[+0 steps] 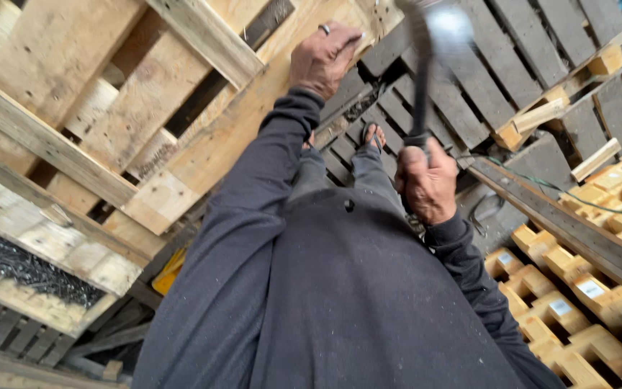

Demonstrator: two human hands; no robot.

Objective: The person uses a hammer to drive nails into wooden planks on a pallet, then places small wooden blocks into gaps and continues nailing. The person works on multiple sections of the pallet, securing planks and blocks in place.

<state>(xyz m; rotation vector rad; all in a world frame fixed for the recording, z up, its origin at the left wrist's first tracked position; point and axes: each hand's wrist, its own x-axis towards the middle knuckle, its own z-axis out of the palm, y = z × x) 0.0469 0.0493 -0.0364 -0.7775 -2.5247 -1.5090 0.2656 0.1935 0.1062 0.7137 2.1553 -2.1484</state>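
— Closest to the lens: dark sweatshirt [340, 302], filling the lower middle, both sleeves reaching away.

— And the right hand [426, 184]?

— Clenched tight around the handle of a hammer [420, 72]. Handle dark, near upright; head up at the top edge, blurred, pale metal, just right of the other hand.

— Left hand [320, 59]?

— Fingers curled over the edge of a pale wooden pallet [181, 137], gripping it. Ring [325, 29] on one finger. Pallet tilted, standing across the whole left side, boards light and rough.

— Below the hands?

— Grey trousers and a foot in a sandal [373, 135], planted on dark grey pallet boards [469, 79].

— Further out?

— Small light wooden blocks [584, 317], stacked in rows at lower right. Long weathered beam [570, 230] slanting just above those, thin green cord [541, 180] trailing over it. Box of dark nails [23, 266] at far left, under the tilted pallet. Something yellow [170, 270] beside the left sleeve, kind unclear.
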